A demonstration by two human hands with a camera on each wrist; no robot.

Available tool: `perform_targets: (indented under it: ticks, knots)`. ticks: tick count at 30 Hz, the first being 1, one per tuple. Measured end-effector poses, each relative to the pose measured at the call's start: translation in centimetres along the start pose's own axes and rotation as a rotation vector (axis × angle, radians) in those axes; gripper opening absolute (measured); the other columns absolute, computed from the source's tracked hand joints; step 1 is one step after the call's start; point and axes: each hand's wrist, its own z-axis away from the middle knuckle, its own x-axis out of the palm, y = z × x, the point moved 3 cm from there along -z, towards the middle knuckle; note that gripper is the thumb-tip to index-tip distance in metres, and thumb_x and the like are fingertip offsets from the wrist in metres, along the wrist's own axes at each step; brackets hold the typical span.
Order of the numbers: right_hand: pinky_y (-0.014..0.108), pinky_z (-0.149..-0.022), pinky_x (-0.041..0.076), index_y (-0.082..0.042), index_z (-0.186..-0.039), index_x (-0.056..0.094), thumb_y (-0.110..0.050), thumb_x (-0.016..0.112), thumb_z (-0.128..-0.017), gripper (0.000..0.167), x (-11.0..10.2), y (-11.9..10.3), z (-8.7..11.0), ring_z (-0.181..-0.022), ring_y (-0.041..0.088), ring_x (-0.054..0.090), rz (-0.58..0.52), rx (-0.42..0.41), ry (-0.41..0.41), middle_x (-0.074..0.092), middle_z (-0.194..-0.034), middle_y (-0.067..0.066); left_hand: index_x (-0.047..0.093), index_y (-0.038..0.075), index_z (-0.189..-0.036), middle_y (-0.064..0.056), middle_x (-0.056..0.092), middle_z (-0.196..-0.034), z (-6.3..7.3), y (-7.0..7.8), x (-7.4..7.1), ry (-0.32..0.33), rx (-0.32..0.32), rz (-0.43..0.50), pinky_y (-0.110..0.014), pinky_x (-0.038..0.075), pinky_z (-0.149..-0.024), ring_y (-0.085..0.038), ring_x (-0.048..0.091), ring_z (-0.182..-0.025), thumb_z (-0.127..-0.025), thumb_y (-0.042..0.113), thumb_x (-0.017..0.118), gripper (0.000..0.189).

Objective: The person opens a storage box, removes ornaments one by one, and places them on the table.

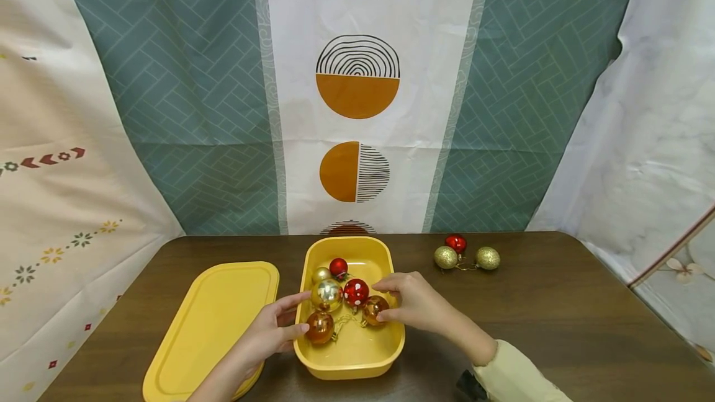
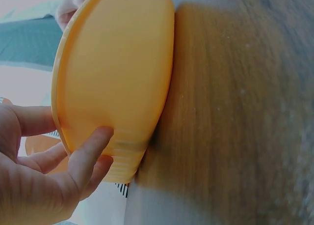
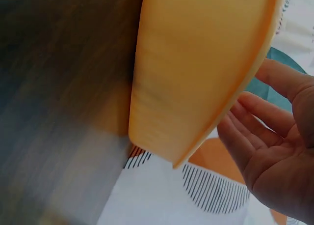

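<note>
In the head view a yellow box [image 1: 357, 370] holds several Christmas baubles: a shiny gold one [image 1: 327, 295], a small red one [image 1: 338, 267], a white-spotted red one [image 1: 356, 293] and two amber ones. My left hand [image 1: 272, 327] straddles the box's left rim, its thumb tip right at the left amber bauble [image 1: 320, 327]. In the left wrist view some of its fingers [image 2: 93, 149] lie along the outer wall. Over the right rim, my right hand [image 1: 416, 299] spreads its thumb and fingers beside the right amber bauble [image 1: 375, 310], thumb tip overlapping it.
A yellow lid [image 1: 215, 321] lies left of the box on the dark wooden table [image 1: 530, 327]. At the back right sit two glittery gold baubles, one left [image 1: 445, 257] and one right [image 1: 488, 258], with a red bauble [image 1: 455, 243]. A patterned curtain [image 1: 357, 123] hangs behind the table.
</note>
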Motion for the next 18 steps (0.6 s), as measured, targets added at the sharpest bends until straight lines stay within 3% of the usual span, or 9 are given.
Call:
perform_targets:
  ticks: [4,9,15,18]
  knots:
    - [0.029,-0.076,0.051,0.002,-0.100,0.068,-0.012,0.079,-0.067,0.038,0.6,-0.5,-0.7,-0.088,0.018,0.062,0.071,0.010,-0.059,0.069,-0.096,0.009,0.038,-0.002,-0.135,-0.034,0.040,-0.129,0.0,0.0,0.0,0.002,0.000,-0.001,-0.044,0.054,-0.070,-0.036,0.052,-0.109,-0.084,0.002,0.062,0.056]
    - [0.030,-0.076,0.050,0.002,-0.097,0.069,-0.010,0.079,-0.065,0.036,0.9,-1.2,-1.6,-0.086,0.019,0.062,0.161,0.052,-0.130,0.069,-0.092,0.009,0.037,-0.002,-0.135,-0.034,0.040,-0.129,0.1,0.1,-0.1,-0.001,0.004,0.002,-0.044,0.054,-0.070,-0.036,0.052,-0.109,-0.084,0.003,0.062,0.057]
    - [0.019,-0.055,0.041,-0.001,-0.085,0.070,-0.006,0.078,-0.061,0.025,1.5,-1.7,-2.4,-0.062,0.008,0.048,0.270,0.089,-0.181,0.065,-0.073,0.001,0.037,-0.002,-0.135,-0.035,0.039,-0.130,0.1,0.1,-0.1,-0.008,0.003,0.006,-0.044,0.054,-0.071,-0.037,0.052,-0.110,-0.084,0.002,0.061,0.056]
    - [0.018,-0.051,0.037,-0.003,-0.080,0.069,-0.005,0.078,-0.060,0.022,1.7,-1.8,-2.6,-0.057,0.006,0.041,0.315,0.073,-0.175,0.061,-0.067,-0.001,0.037,-0.002,-0.135,-0.035,0.039,-0.130,0.0,0.0,0.0,-0.014,0.004,0.010,-0.044,0.053,-0.071,-0.037,0.052,-0.109,-0.084,0.002,0.061,0.056]
